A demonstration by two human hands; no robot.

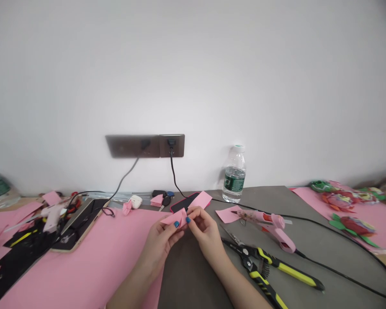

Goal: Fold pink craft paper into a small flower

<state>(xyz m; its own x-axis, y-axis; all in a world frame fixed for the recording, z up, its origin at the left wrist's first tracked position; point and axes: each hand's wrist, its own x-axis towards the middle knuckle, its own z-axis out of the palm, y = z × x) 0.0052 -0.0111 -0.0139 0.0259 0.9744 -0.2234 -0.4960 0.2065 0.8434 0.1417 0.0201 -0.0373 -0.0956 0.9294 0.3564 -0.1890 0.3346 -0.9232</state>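
A small folded piece of pink paper (176, 216) is pinched between both hands near the middle of the view. My left hand (162, 240) grips its left part, thumb on top and fingers beneath. At its right end, my right hand (203, 227) holds the edge between thumb and fingertips. The two thumbs, with blue nails, are close together. Just behind the hands lies a dark phone with a pink edge (180, 204), partly covered by a loose pink paper piece (200, 200).
Right of the hands lie a pink glue gun (281, 234) with its cord, yellow-black pliers (246, 253) and a water bottle (234, 178). Large pink paper (109, 257) and another phone (80, 225) are left. Colourful paper flowers (357, 225) lie far right.
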